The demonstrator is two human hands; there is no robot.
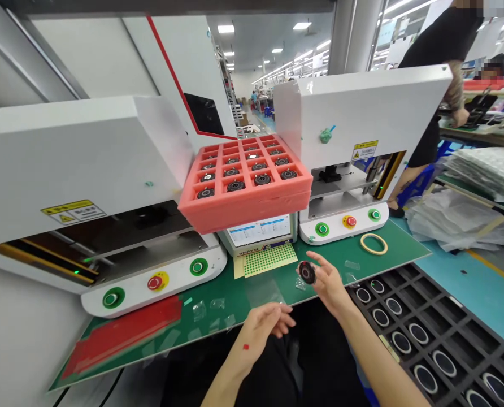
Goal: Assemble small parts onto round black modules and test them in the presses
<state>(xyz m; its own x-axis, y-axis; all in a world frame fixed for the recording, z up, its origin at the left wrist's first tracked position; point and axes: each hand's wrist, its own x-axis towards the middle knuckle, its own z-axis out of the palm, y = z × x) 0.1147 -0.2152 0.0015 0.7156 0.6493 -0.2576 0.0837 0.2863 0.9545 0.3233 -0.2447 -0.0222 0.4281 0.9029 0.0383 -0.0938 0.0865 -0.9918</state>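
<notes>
Between the thumb and fingers of my right hand [329,285] is a small black round part [307,272] with a ringed face, held above the green mat's front edge. My left hand [264,328] hovers to its left, fingers loosely bent and apart, with nothing visible in it. A small red square sticks to that wrist. Ahead, a pink foam tray [243,212] carries similar black round parts [235,185] in its compartments. Below and to the right, a black compartment tray [442,299] holds several dark discs with pale rims [401,342].
White press machines with buttons stand at left [150,254] and right [345,192]. Between them is a screen [260,230] and a sheet of green dots [271,260]. Red strips [125,333], clear film scraps and a yellow ring [374,243] lie on the green mat [235,288]. A person [438,51] stands at right.
</notes>
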